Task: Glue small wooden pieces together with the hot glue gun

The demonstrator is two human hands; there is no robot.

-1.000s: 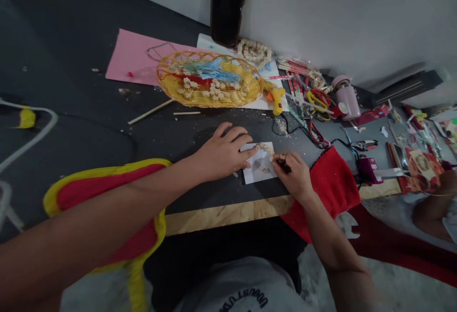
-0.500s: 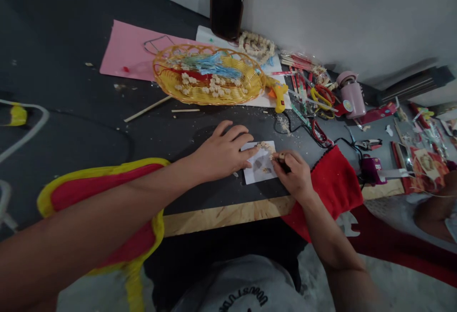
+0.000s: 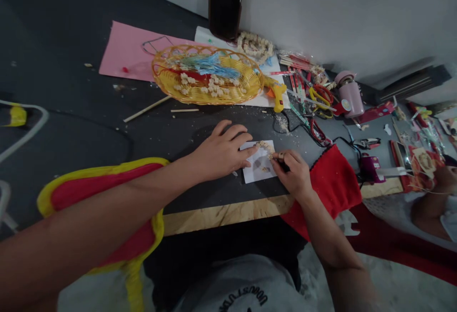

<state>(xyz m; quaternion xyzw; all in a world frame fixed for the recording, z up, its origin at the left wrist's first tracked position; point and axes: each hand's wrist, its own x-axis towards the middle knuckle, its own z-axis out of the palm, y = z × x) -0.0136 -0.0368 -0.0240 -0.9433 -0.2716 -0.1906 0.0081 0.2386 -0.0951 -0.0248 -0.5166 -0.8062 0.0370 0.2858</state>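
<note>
My left hand lies flat with fingers stretched, pressing the left edge of a small white card on the dark table. A short curved row of pale beige bits lies along the card's top edge. My right hand is pinched closed at the card's right edge, holding a small dark thing I cannot make out, its fingertips touching the end of the bead row.
A yellow woven basket with blue strands and pale bits sits behind, on pink paper. A yellow glue gun, scissors, a pink jar and red cloth lie to the right. Another person's arm is at far right.
Both hands stay on the card almost unmoved; the view has shifted slightly.
</note>
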